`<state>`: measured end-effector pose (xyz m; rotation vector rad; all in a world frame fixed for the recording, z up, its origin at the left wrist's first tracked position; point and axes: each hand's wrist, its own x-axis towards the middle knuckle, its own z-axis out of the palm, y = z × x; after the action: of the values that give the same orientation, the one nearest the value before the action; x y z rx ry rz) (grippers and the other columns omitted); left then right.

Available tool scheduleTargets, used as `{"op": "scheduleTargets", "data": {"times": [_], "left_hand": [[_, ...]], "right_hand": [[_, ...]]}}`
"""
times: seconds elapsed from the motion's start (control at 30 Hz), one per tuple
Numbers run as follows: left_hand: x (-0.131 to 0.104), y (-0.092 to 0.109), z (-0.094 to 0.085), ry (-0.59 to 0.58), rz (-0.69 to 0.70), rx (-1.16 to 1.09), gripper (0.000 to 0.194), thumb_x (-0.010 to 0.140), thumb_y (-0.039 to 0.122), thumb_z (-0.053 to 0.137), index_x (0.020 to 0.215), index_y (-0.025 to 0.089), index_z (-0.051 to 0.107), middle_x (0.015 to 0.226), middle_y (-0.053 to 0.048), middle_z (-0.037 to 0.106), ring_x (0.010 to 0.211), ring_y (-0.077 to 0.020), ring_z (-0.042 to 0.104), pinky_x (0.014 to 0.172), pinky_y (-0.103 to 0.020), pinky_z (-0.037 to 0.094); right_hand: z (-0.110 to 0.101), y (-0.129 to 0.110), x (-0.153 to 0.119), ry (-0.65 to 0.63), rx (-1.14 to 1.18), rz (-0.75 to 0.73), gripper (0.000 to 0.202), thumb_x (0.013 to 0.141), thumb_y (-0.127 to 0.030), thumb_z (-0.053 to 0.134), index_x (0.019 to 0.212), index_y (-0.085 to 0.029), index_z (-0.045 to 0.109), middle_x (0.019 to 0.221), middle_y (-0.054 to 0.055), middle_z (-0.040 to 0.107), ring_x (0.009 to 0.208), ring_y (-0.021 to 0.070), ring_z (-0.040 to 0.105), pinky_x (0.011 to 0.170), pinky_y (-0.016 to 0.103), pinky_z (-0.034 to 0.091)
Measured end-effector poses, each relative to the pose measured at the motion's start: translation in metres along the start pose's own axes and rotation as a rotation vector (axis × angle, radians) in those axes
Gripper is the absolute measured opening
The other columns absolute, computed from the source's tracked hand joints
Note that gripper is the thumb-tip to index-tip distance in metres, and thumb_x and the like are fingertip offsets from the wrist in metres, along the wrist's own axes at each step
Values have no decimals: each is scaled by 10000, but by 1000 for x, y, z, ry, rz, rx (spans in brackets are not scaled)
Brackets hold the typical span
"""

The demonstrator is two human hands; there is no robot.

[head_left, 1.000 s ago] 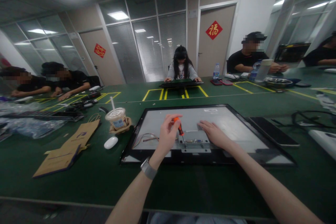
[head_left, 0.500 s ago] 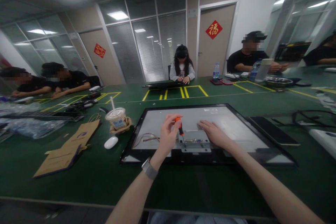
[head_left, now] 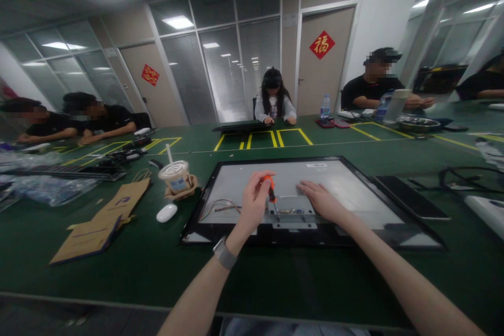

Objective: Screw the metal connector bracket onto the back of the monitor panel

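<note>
My left hand (head_left: pixel 254 200), with a watch at the wrist, is closed round an orange and black screwdriver (head_left: pixel 271 189). The screwdriver stands nearly upright, its shaft down at the left part of a metal bracket (head_left: pixel 293 220) with connectors. This bracket sits near the close edge of a flat display panel (head_left: pixel 244 178) with a black frame, which lies on the green table. My right hand (head_left: pixel 319 200) rests on the panel and the bracket's right side, fingers spread, holding nothing. Thin wires (head_left: pixel 220 203) lie on the panel left of my left hand.
Left of the panel are a white mouse (head_left: pixel 166 213), a lidded cup (head_left: pixel 174 178) in a holder and a brown paper bag (head_left: pixel 114 215). A dark flat slab (head_left: pixel 409 197) lies at the right. Several people sit around the table, one opposite (head_left: pixel 273 97).
My hands and the screwdriver have barely moved. The hands of the person opposite have moved apart. The view has shifted slightly.
</note>
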<state>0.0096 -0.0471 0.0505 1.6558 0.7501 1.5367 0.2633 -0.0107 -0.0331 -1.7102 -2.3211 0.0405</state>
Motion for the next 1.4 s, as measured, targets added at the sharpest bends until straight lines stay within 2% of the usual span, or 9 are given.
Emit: {"op": "scheduleTargets", "data": {"times": [0.1, 0.3, 0.53, 0.7, 0.83, 0.97, 1.07, 1.23, 1.4], "left_hand": [[0, -1, 0, -27, -44, -67, 354, 989, 492, 551, 1131, 194, 678, 945, -63, 685, 860, -184, 678, 786, -313, 555], [2, -3, 1, -6, -24, -110, 348, 964, 468, 597, 1128, 175, 690, 1015, -91, 726, 958, -212, 695, 927, -372, 547], [1, -8, -1, 104, 41, 20, 162, 812, 290, 776, 943, 203, 738, 921, -19, 591, 786, -131, 580, 761, -254, 522], [1, -6, 1, 174, 61, 40, 165, 845, 355, 750, 873, 194, 729, 893, -21, 556, 784, -139, 565, 717, -247, 508], [0, -2, -1, 117, 49, 65, 236, 935, 416, 646, 975, 201, 734, 905, -29, 577, 740, -138, 572, 693, -262, 506], [1, -2, -3, 58, 2, 16, 309, 1002, 435, 541, 1142, 202, 689, 957, -53, 673, 862, -174, 642, 839, -313, 522], [2, -4, -2, 64, -6, -27, 332, 999, 463, 536, 1087, 190, 704, 974, -75, 700, 915, -198, 654, 879, -339, 521], [3, -4, -2, 77, 36, 20, 252, 888, 428, 704, 968, 196, 759, 961, -57, 608, 851, -169, 604, 784, -286, 524], [1, -1, -3, 53, 40, 65, 263, 952, 403, 619, 1077, 216, 754, 892, -34, 598, 785, -155, 590, 750, -273, 522]], "right_hand": [[-1, -1, 0, -8, 0, 6, 568, 979, -96, 293, 1481, -175, 546, 1568, 166, 491, 1456, 289, 462, 1186, 555, 346], [-1, 0, 1, -33, -11, 16, 547, 1012, -135, 271, 1493, -158, 530, 1580, 171, 472, 1468, 297, 443, 1192, 556, 335], [0, 1, 0, -7, -4, -6, 546, 1001, -126, 288, 1482, -159, 547, 1566, 181, 487, 1451, 303, 467, 1187, 571, 339], [0, 2, 1, -7, 0, -7, 546, 1004, -132, 294, 1485, -183, 544, 1564, 170, 494, 1452, 301, 466, 1181, 580, 347], [0, 1, 1, -4, -4, 2, 541, 1009, -138, 288, 1478, -186, 552, 1563, 165, 497, 1450, 296, 470, 1186, 581, 341], [0, -1, 2, -19, -15, 15, 547, 1013, -137, 263, 1477, -174, 550, 1569, 160, 490, 1457, 292, 460, 1190, 573, 338], [0, -1, 2, -15, -27, 6, 552, 1015, -136, 245, 1478, -141, 546, 1564, 175, 493, 1455, 304, 461, 1189, 571, 339], [1, 1, 1, 2, -23, -11, 554, 996, -117, 277, 1478, -159, 546, 1564, 171, 495, 1451, 307, 467, 1177, 577, 353], [0, 1, 1, 0, -11, -3, 549, 1007, -133, 271, 1473, -189, 557, 1558, 159, 507, 1447, 290, 474, 1185, 555, 349]]}}
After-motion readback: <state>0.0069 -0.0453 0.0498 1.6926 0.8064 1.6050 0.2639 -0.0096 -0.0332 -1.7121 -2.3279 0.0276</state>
